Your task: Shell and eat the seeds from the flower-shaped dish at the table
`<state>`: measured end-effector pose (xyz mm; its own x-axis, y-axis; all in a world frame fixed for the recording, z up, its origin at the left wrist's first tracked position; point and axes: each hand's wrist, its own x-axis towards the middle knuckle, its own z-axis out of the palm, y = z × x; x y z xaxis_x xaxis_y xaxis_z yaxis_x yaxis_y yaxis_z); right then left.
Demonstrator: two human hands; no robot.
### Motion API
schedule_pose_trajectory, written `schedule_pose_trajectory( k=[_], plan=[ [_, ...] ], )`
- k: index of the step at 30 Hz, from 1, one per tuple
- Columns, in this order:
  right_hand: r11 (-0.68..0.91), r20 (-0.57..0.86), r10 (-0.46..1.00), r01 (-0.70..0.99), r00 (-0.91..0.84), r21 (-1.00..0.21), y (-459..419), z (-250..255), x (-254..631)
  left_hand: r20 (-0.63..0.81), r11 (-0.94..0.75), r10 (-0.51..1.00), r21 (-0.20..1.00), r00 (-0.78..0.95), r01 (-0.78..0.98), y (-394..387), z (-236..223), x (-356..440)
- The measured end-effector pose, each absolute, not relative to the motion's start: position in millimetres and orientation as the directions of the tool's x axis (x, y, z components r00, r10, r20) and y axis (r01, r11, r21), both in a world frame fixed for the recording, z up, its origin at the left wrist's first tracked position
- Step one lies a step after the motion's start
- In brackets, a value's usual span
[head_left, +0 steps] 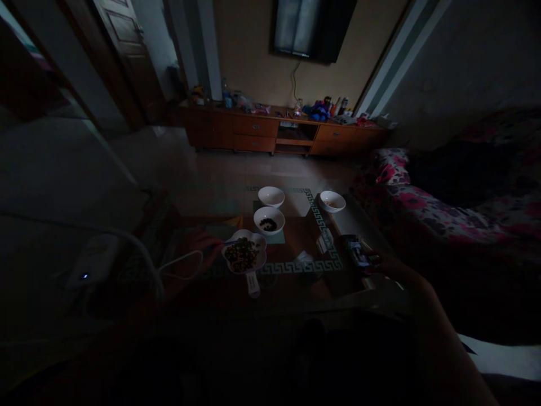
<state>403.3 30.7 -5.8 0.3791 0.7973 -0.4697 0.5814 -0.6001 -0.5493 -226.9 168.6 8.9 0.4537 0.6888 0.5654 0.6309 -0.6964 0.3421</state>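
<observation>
My left hand (202, 246) reaches over the near left of the glass table, its fingers closed on a thin utensil (231, 243); the dark hides its exact kind. The utensil's tip is at a white scalloped dish (262, 259) heaped with mixed small beans or grains (243, 255). Just behind stands a white bowl (276, 216) with some dark pieces (267, 224) in it. A second white bowl (271, 195) is beyond it. On the right, my right hand (380, 264) has its fingers closed at the edge of a phone (358, 254) with a lit screen.
A third white bowl (332, 201) with a little pale content stands at the table's far right. A white remote-like object (252, 285) lies near the dish. A white cable (181, 266) loops by my left wrist. A flowered sofa (431, 208) borders the right; a wooden cabinet (253, 133) stands beyond.
</observation>
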Motion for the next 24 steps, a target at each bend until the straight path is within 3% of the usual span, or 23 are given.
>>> schedule_pose_trajectory(
  k=[5,11,16,20,24],
  plan=[
    [-0.444,-0.326,0.896,0.59,0.302,-0.674,30.9,-14.9,410.5,0.444,-0.672,0.708,0.188,0.549,0.716,171.0,11.2,-235.8],
    [-0.531,-0.1,0.826,0.708,0.555,-0.466,42.4,-2.9,397.0,0.385,-0.665,0.733,0.232,0.56,0.71,168.6,-1.4,-225.6],
    [-0.263,0.098,0.929,0.823,0.357,-0.503,59.6,14.3,336.8,0.376,-0.654,0.747,0.267,0.548,0.708,160.3,0.1,-214.3],
    [-0.103,0.085,0.982,0.858,0.168,-0.504,71.8,19.8,295.3,0.364,-0.652,0.748,0.246,0.555,0.717,155.6,7.3,-210.3],
    [-0.087,0.043,0.991,0.87,0.123,-0.484,80.6,17.5,283.5,0.354,-0.652,0.75,0.254,0.558,0.715,156.5,7.1,-210.7]
  ],
)
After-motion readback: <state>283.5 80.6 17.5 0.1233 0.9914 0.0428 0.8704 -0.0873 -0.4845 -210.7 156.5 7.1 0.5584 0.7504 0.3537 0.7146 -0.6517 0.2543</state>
